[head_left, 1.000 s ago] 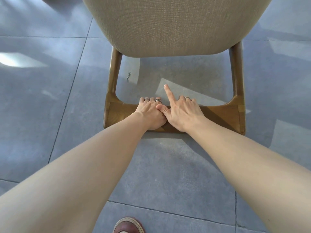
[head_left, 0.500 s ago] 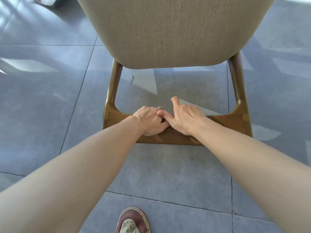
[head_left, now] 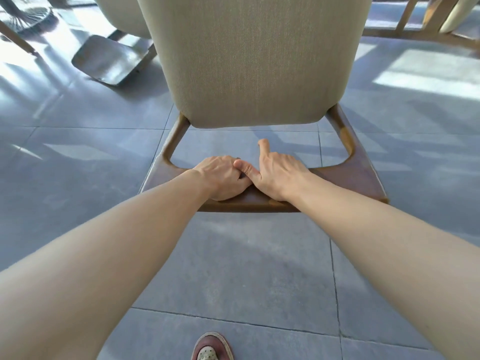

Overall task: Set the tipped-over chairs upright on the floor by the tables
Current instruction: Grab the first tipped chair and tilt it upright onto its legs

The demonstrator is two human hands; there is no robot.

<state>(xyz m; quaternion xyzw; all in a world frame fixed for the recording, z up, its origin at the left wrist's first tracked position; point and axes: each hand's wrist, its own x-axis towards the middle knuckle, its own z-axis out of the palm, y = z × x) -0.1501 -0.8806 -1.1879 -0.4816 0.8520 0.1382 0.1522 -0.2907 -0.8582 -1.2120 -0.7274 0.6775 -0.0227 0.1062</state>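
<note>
A chair with a beige fabric back panel [head_left: 254, 61] and a brown wooden frame fills the middle of the view. Its wooden top rail [head_left: 345, 183] runs across just in front of me, above the grey tiled floor. My left hand [head_left: 220, 178] is closed over the middle of that rail. My right hand [head_left: 278, 175] grips the rail right beside it, touching the left hand, with its index finger stuck out forward. The chair's legs and seat are hidden behind the fabric panel.
Another beige chair [head_left: 117, 16] with a metal plate base [head_left: 109, 61] stands at the back left. Wooden chair or table legs [head_left: 426, 19] cross the back right. My red shoe [head_left: 211, 346] shows at the bottom edge. Grey floor tiles [head_left: 78, 190] lie all around.
The chair's rail and back have risen toward me, and more of the room behind has come into view. Both hands have stayed on the rail; the right index finger has curled slightly.
</note>
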